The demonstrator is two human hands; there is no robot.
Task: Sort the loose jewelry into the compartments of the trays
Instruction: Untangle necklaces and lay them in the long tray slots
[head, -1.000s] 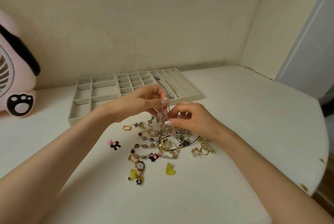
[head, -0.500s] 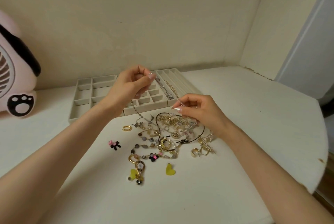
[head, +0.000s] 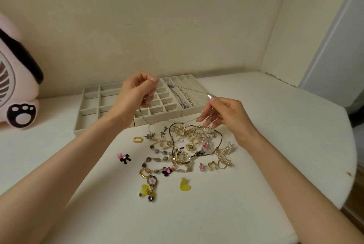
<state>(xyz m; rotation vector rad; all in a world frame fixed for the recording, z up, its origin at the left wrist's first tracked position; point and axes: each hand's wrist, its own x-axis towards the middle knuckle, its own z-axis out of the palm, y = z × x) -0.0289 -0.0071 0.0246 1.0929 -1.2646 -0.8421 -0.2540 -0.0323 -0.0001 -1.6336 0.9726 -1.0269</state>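
Observation:
A thin silver chain [head: 185,88] is stretched in the air between my two hands, above the trays. My left hand [head: 137,94] pinches one end, and a length of chain hangs down from it to the table. My right hand [head: 222,113] pinches the other end, with a loop drooping below its fingers. Under them lies the pile of loose jewelry [head: 189,141]: gold pieces, a beaded bracelet, a black cord. The beige compartment trays [head: 92,104] stand behind; the right one with long slots [head: 195,84] holds chains.
A pink fan [head: 17,86] with a paw print stands at the far left. A pink and black bow [head: 124,158], a gold ring [head: 137,139] and a yellow heart [head: 185,184] lie apart from the pile. The table's rounded edge runs down the right side.
My hands rose from the pile and drew apart, pulling the silver chain out and taut. The left hand moved up and left over the trays; the right moved to the right.

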